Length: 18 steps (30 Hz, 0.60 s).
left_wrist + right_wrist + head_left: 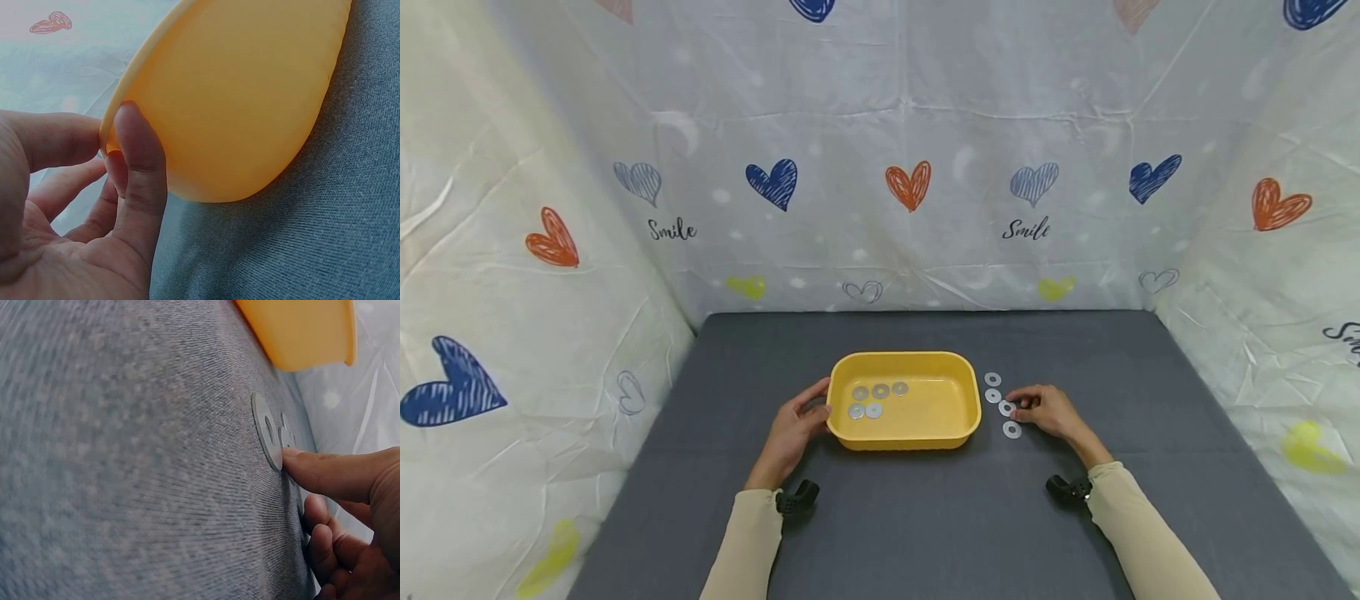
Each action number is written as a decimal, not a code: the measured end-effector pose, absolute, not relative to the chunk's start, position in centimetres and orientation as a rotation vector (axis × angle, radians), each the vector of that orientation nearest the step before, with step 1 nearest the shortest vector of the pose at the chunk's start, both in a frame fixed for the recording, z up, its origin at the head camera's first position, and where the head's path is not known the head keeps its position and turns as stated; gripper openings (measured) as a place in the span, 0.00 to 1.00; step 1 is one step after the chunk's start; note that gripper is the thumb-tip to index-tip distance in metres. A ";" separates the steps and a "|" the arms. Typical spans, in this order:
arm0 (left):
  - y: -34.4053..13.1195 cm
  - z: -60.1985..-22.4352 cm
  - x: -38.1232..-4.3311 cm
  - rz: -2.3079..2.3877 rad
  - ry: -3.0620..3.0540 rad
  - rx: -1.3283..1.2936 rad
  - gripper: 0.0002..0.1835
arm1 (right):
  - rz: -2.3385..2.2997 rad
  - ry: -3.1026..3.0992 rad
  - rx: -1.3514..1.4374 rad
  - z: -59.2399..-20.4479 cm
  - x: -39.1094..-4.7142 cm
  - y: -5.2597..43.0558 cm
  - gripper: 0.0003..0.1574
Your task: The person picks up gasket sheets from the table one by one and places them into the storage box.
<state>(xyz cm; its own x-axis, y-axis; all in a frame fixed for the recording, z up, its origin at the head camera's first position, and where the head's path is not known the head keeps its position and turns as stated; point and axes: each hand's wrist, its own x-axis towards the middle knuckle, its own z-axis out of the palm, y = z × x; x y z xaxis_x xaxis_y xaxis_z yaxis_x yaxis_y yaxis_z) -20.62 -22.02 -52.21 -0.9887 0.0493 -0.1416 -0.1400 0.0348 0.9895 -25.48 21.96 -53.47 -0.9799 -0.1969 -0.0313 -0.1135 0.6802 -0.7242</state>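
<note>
A yellow plastic tray (936,408) stands on the dark cloth with several flat metal washers (880,391) lying in its left half. My left hand (791,433) grips the tray's left end, with the thumb (140,144) against the outer wall and the index finger at the rim. To the right of the tray, a loose column of washers lies on the cloth. My right hand (1051,412) has its thumb and index finger around one washer (1005,408) of that column. Nearest below it lies another washer (1012,430), which also shows large beside the thumb (306,465) in the right wrist view.
Two more washers lie farther back, one (992,379) beside the tray's far right corner and one (992,396) just nearer. Grey cloth covers the table (925,525). White curtains printed with hearts (910,242) hang behind it and at both sides.
</note>
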 end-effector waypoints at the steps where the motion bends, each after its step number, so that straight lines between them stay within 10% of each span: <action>1: -22.0 -52.2 -20.6 2.094 2.155 -0.103 0.30 | -1.192 2.781 -0.266 -53.5 -25.5 22.0 0.16; 18: -22.1 -52.1 -20.8 2.094 2.147 -0.115 0.30 | -1.282 2.774 -0.366 -53.4 -25.4 22.5 0.15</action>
<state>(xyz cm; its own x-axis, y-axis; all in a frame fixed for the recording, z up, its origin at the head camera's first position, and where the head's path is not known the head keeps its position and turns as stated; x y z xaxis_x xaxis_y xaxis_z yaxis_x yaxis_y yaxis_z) -20.82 -22.08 -52.13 -0.9873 0.0430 -0.1529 -0.1518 0.0285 0.9880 -25.44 22.46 -53.40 -0.9697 -0.2407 0.0410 -0.1872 0.6251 -0.7577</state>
